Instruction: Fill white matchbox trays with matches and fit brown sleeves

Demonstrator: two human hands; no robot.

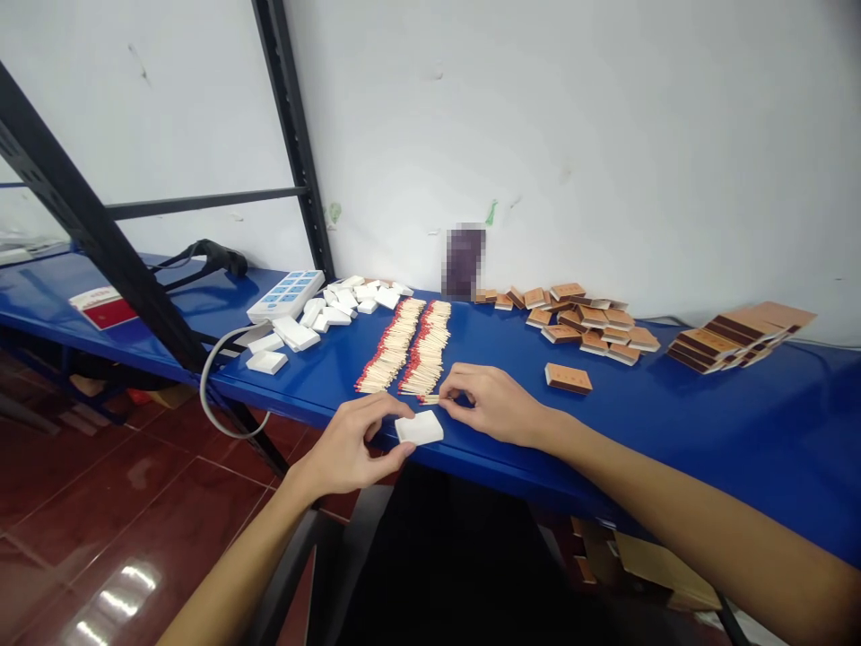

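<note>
White and rectangular, a shallow tray [421,429], apparently of card, is held at the front edge of the glossy blue tabletop [498,345] by the left hand [360,444]. The tray is gripped between thumb and fingers, parted only as wide as the tray itself; whether it is supported by the tabletop cannot be told. Its long axis is turned left to right. Just beyond, a few slim wooden matches with red heads [428,399] are pinched at their right ends by the nearly closed right hand [494,402]; they are laid sideways, heads to the left. Farther back, two long rows of red-headed wooden matches [425,350] are stretched away from the front edge, each match laid crosswise, head leftward, with a narrow blue lane between the rows. To the right, a lone orange-brown matchbox [569,378] is surrounded by blue surface, and room for moving is offered there. At the back, small white trays [356,294] are heaped on the left, orange-brown matchboxes [592,321] on the right, before the white wall [571,117].
</note>
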